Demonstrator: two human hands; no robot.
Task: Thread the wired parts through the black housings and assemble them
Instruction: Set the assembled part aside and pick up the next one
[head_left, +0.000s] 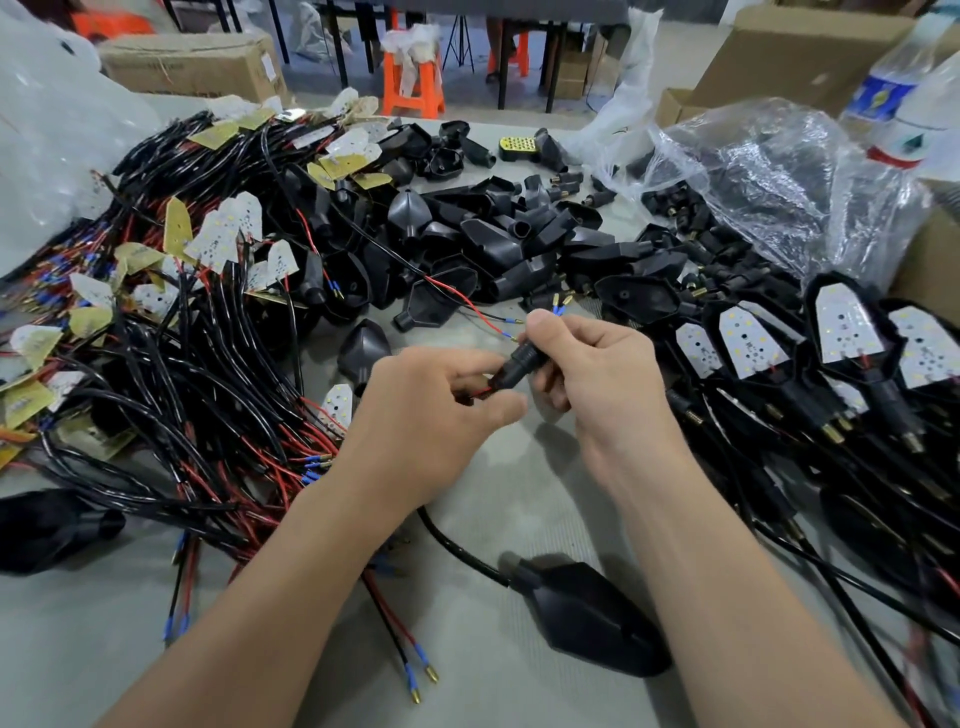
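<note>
At the table's centre my right hand (597, 374) grips a small black tubular housing (519, 366). Blue-tipped wire ends (558, 306) stick out above its fingers. My left hand (431, 410) pinches a red and black wire pair (480, 392) where it enters the housing's near end. A black cable (452, 545) runs from under my left wrist to a black lamp housing (592, 616) lying on the table near me. A heap of wired LED boards (218, 239) covers the left side. Loose black housings (498, 244) are piled in the middle.
Finished lamps with white LED boards (847, 327) lie in rows at the right. A clear plastic bag (769, 171) of black parts sits behind them, with a water bottle (893, 88) and cardboard boxes (197, 65) beyond. Orange stools (413, 83) stand on the floor past the table.
</note>
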